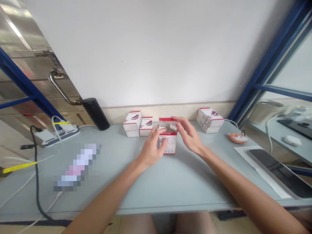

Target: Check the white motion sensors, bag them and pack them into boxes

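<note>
- In the middle of the grey-blue table (pixel 136 196), toward the far side: open box (pixel 172 149) in white and red, upright, with the word DETECTOR at the upper edge of the near face.
- With the left hand (pixel 151 149), clamps this box from the left: thumb on the near face, fingers bent at the left upper edge.
- With the right hand (pixel 189 134), reaches around the upper right side of the same box: fingers at the raised lid (pixel 163 119), thumb beside a white flap (pixel 173 126). Shows thumb and fingers apart; cannot tell if pinching the flap or only touching it.
- Left of the open box, near the wall (pixel 158 48): stack of two boxes (pixel 132 123), and just to the right of it a lower box (pixel 146 126).
- Right of the hands, also at the far side: stacked boxes (pixel 210 120) of similar print.
- At far left: black bottle (pixel 95 113), then power strip (pixel 60 139) with plugs.
- At near left: pixelated object (pixel 76 167), impossible to read, with a white cable (pixel 50 208) at the near end.
- At right: small orange and white object (pixel 237 138); nearer, dark flat device (pixel 280 172), partly over a white sheet (pixel 259 169).
</note>
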A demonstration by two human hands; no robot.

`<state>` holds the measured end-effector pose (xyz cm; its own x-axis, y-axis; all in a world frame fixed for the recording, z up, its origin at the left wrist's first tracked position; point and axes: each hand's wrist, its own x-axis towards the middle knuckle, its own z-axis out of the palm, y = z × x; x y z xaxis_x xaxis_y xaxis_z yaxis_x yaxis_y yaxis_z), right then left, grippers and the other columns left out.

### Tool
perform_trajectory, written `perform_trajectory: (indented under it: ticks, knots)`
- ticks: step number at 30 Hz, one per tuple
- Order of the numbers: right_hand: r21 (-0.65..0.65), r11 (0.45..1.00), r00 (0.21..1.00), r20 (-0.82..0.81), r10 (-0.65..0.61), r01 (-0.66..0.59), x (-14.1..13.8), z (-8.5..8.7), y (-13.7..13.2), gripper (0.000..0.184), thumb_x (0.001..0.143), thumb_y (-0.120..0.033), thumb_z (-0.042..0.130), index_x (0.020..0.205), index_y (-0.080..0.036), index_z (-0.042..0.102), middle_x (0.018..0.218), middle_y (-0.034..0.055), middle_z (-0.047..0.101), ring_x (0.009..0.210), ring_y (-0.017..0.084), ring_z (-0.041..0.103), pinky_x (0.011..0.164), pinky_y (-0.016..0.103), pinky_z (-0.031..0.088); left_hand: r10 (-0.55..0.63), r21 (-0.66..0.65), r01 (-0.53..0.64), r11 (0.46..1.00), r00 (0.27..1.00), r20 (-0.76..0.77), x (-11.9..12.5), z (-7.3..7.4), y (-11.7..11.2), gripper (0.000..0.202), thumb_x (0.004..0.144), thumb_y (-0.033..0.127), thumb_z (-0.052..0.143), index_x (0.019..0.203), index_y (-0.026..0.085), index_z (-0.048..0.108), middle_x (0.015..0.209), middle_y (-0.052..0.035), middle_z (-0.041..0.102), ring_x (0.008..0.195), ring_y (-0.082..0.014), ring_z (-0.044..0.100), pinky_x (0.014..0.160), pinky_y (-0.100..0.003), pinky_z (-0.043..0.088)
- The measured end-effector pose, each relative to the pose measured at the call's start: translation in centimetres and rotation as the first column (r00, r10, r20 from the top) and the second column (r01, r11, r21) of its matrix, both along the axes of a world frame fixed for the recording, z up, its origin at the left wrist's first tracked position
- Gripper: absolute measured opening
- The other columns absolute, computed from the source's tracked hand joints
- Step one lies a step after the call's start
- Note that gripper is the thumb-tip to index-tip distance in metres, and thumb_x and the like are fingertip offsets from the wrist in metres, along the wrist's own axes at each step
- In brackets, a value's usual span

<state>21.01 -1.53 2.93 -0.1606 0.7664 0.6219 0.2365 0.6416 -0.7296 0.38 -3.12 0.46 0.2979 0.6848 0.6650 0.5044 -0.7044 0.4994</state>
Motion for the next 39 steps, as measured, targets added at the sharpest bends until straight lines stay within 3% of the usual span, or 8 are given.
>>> perform_trajectory:
  ticks: [4, 10, 15, 19, 26, 31, 35, 39]
  knots:
    - [0.075, 0.996, 0.998, -0.027, 0.048, -0.046, -0.5, 0.5, -0.2, 0.024, 0.105, -0.045, 0.055, 0.106, -0.024, 0.067, 0.112, 0.0078, 0.070, 0.106, 0.023, 0.066, 0.093, 0.039, 0.056, -0.049, -0.001, 0.049, 0.999, 0.997, 0.068, 0.3, -0.2, 0.5, 0.034, 0.105, 0.029, 0.055, 0.139, 0.025, 0.052, 0.147, -0.0132, 0.057, 0.142, -0.0268, 0.053, 0.119, -0.049, 0.045]
    - [0.071, 0.997, 0.999, -0.023, -0.029, 0.031, -0.5, 0.7, -0.2, 0.017, 0.102, -0.040, 0.062, 0.105, -0.024, 0.067, 0.106, 0.0062, 0.070, 0.100, 0.021, 0.068, 0.085, 0.036, 0.057, -0.065, 0.017, 0.062, 0.998, 0.962, 0.267, 0.5, -1.6, 0.9, 0.066, 0.100, 0.034, 0.066, 0.153, 0.029, 0.027, 0.155, -0.0173, 0.049, 0.132, -0.0252, 0.063, 0.105, -0.043, 0.057]
    - [0.146, 0.985, 0.994, 0.073, 0.078, -0.088, 0.5, 0.9, 0.0, 0.011, 0.102, -0.035, 0.062, 0.101, -0.024, 0.065, 0.111, 0.0070, 0.067, 0.108, 0.022, 0.066, 0.092, 0.039, 0.055, -0.027, 0.009, 0.026, 1.000, 0.993, 0.111, -0.2, -1.4, 1.2, 0.050, 0.103, 0.034, 0.061, 0.151, 0.031, 0.043, 0.154, -0.0114, 0.054, 0.146, -0.0263, 0.051, 0.118, -0.047, 0.048]
    - [0.185, 0.979, 0.987, 0.149, 0.064, -0.091, 0.7, 1.1, 0.1, 0.010, 0.101, -0.035, 0.063, 0.104, -0.025, 0.063, 0.117, 0.0089, 0.065, 0.106, 0.023, 0.064, 0.090, 0.040, 0.055, -0.066, -0.013, 0.068, 0.998, 0.991, 0.114, -0.6, -1.2, 1.7, 0.050, 0.102, 0.036, 0.063, 0.148, 0.031, 0.045, 0.147, -0.0105, 0.061, 0.135, -0.0243, 0.061, 0.111, -0.044, 0.053]
    - [0.012, 1.000, 0.998, -0.059, -0.013, 0.014, -0.9, 0.5, -0.2, 0.012, 0.095, -0.034, 0.067, 0.093, -0.024, 0.060, 0.106, 0.0049, 0.066, 0.102, 0.021, 0.065, 0.087, 0.037, 0.054, -0.085, 0.005, 0.085, 0.996, 0.990, 0.108, -0.3, -0.9, 1.4, 0.051, 0.103, 0.034, 0.062, 0.150, 0.030, 0.044, 0.148, -0.0119, 0.060, 0.139, -0.0249, 0.058, 0.115, -0.046, 0.050]
    - [0.105, 0.994, 0.999, -0.018, 0.031, -0.029, -0.6, 0.4, -0.1, 0.015, 0.098, -0.034, 0.065, 0.088, -0.024, 0.061, 0.105, 0.0060, 0.064, 0.105, 0.022, 0.064, 0.097, 0.042, 0.053, -0.116, 0.004, 0.117, 0.993, 0.984, 0.135, -0.3, -1.2, 1.6, 0.041, 0.102, 0.035, 0.062, 0.141, 0.028, 0.049, 0.142, -0.0122, 0.063, 0.133, -0.0253, 0.062, 0.110, -0.047, 0.053]
    - [0.043, 0.995, 0.990, 0.108, 0.090, -0.096, 0.5, -0.6, 0.5, 0.026, 0.097, -0.039, 0.069, 0.120, -0.027, 0.069, 0.135, 0.0109, 0.057, 0.118, 0.025, 0.064, 0.103, 0.045, 0.054, -0.048, -0.055, 0.067, 0.996, 0.953, 0.298, -0.5, -1.9, 2.8, 0.035, 0.100, 0.044, 0.066, 0.127, 0.025, 0.053, 0.131, -0.0118, 0.067, 0.118, -0.0239, 0.070, 0.098, -0.042, 0.059]
    - [-0.209, 0.955, 0.944, 0.209, 0.256, -0.212, 0.6, -2.4, 1.2, 0.089, 0.090, -0.038, 0.076, 0.165, -0.037, 0.027, 0.148, 0.0124, 0.055, 0.105, 0.022, 0.071, 0.095, 0.045, 0.060, 0.077, -0.083, -0.040, 0.996, 0.861, 0.502, -1.2, -1.5, 4.0, 0.038, 0.103, 0.051, 0.057, 0.124, 0.025, 0.041, 0.129, -0.0146, 0.066, 0.112, -0.0211, 0.072, 0.090, -0.036, 0.062]
